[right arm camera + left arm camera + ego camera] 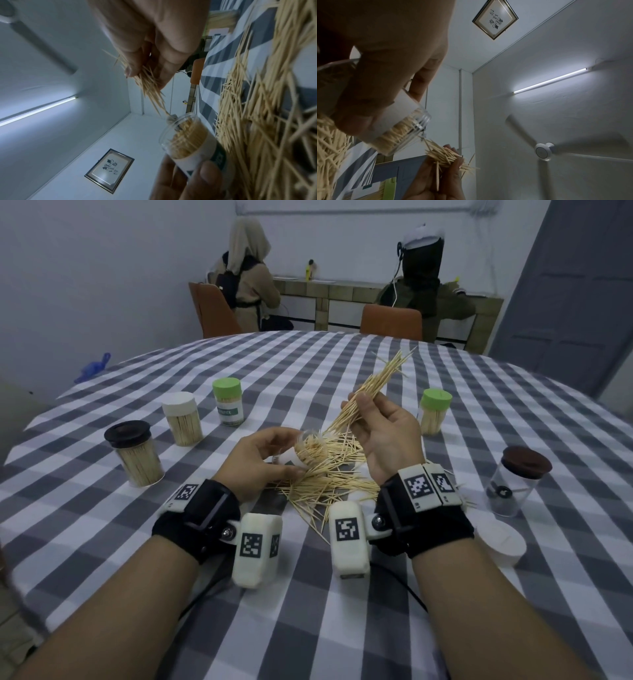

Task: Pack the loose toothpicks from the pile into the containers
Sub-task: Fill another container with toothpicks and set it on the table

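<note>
My left hand (270, 460) grips a clear, lidless container (305, 451) tilted with its mouth toward the right; it is mostly filled with toothpicks (399, 129). My right hand (380, 422) pinches a bundle of toothpicks (373, 386) above the table, its lower ends pointing down toward the container's mouth (181, 134). The loose pile of toothpicks (329, 481) lies on the checked cloth under and between both hands.
Filled, capped containers stand at left: black lid (137, 453), white lid (181, 419), green lid (227, 402). Another green-lidded one (433, 412) stands at right, plus a nearly empty dark-lidded jar (517, 479). A white lid (501, 541) lies near the right wrist. Two people sit beyond the table.
</note>
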